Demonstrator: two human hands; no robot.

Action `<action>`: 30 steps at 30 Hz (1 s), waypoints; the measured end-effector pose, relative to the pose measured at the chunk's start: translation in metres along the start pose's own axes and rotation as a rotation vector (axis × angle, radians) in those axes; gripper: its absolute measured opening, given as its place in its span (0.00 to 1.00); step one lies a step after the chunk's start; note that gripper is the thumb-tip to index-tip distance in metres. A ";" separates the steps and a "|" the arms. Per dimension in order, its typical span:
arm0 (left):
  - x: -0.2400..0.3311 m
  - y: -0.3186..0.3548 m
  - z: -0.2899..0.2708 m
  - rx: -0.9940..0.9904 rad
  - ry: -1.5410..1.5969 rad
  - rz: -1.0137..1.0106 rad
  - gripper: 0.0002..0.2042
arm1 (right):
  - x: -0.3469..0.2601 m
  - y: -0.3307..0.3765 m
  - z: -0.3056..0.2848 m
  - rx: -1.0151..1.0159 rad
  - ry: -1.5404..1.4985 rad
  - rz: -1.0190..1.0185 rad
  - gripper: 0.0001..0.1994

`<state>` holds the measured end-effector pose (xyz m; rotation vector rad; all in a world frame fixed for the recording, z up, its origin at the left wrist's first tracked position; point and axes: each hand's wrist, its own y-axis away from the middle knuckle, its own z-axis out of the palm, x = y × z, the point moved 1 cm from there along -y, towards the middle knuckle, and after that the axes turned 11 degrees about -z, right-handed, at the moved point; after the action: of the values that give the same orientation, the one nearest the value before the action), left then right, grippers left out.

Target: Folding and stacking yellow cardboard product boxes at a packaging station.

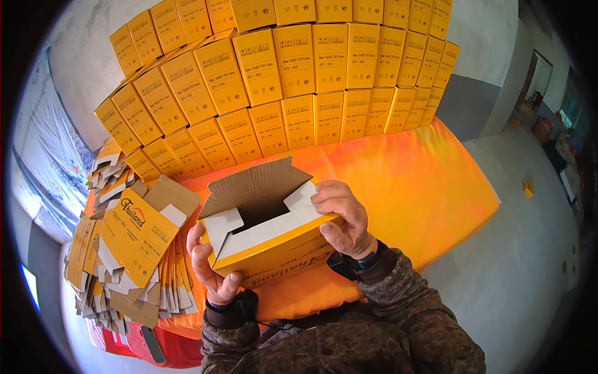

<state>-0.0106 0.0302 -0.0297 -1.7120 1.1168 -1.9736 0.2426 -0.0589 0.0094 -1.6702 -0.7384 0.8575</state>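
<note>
Between my hands is a yellow cardboard box [280, 257], its top open. The brown inner side of its large flap [258, 181] stands up at the far side, and the white side flaps lean inward over the dark inside. My left hand [213, 268] grips the box's left end, thumb on the near face and fingers round the side. My right hand [344, 218] holds the right end, fingers over the top corner by the white flap and thumb on the near face. The box is tilted toward me above the orange cloth.
Yellow boxes [261, 65] stand stacked in rows along the far side of the table with its orange cloth [398, 187]. Flattened yellow cartons [134, 234] lie heaped at the left. Below them is something red [118, 346]. A small yellow box [528, 189] lies on the floor at the right.
</note>
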 end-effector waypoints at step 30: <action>0.003 -0.001 0.001 0.002 -0.068 0.033 0.32 | 0.001 0.002 -0.001 0.013 -0.010 -0.002 0.12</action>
<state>-0.0101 0.0285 -0.0266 -1.7355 1.1125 -1.8814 0.2437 -0.0591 0.0077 -1.6545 -0.7395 0.8680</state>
